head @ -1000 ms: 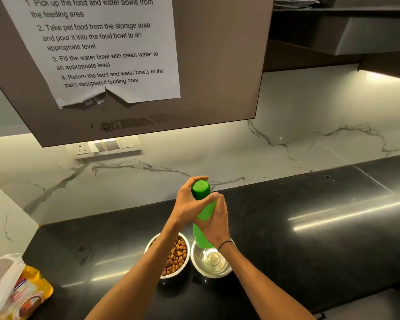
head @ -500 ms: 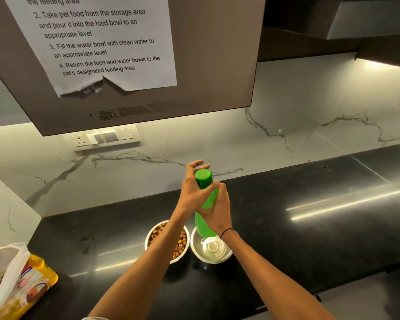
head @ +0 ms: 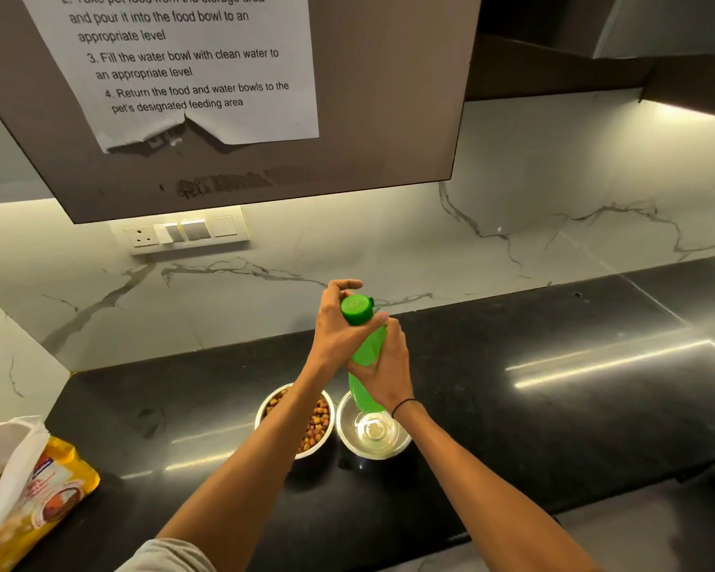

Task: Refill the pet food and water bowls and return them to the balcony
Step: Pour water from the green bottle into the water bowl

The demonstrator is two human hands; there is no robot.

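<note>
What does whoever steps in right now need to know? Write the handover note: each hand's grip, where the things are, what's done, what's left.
Left hand: grip curled round the green cap of the bottle.
Right hand: grip round the bottle's body, holding it upright above the bowls.
Food bowl: on the black counter, holding kibble.
Water bowl: touching the food bowl's right side; it looks to hold clear water, level hard to judge.
Food bag: open, at the counter's left end.
Done: food poured.
Left: check the cap is tight, set the bottle down, check the water level, carry both bowls to the balcony.
</note>
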